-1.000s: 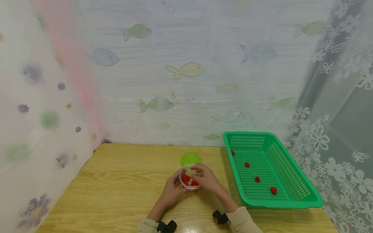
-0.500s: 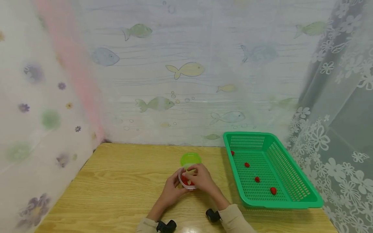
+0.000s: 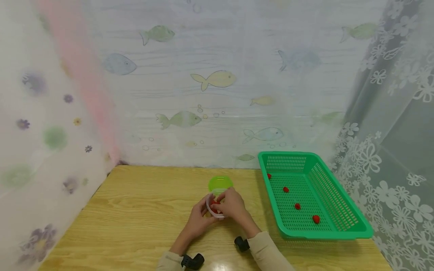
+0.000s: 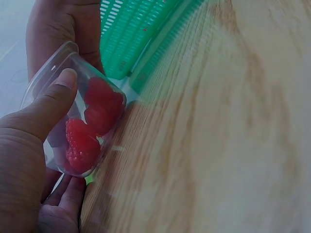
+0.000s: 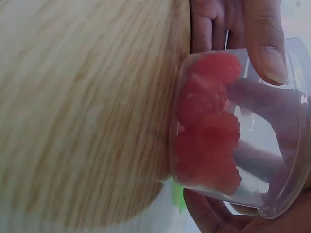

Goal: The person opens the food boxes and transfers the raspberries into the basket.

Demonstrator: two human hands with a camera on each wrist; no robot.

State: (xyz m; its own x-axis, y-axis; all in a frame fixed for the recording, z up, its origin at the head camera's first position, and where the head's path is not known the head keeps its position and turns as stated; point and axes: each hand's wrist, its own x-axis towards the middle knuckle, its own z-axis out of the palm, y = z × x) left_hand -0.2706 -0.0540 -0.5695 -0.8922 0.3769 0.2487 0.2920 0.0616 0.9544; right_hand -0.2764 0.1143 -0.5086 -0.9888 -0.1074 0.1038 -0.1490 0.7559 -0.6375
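Left hand point(image 3: 198, 219): you're gripping one cup point(image 5: 250, 128).
Right hand point(image 3: 234, 204): your fingers are sitting inside, can't tell grip.
Basket point(image 3: 315, 184): holding four berries point(image 3: 316, 219).

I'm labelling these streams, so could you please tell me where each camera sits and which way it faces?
Head: worn on the head, facing forward and down at the table, clear cup and green basket; both sleeves, left hand and right hand show.
Left wrist: worn on that wrist, facing the cup's side; the left hand grips it, the right hand shows beyond.
Right wrist: worn on that wrist, facing the cup; both hands show in part.
Both wrist views share the cup with red berries inside.
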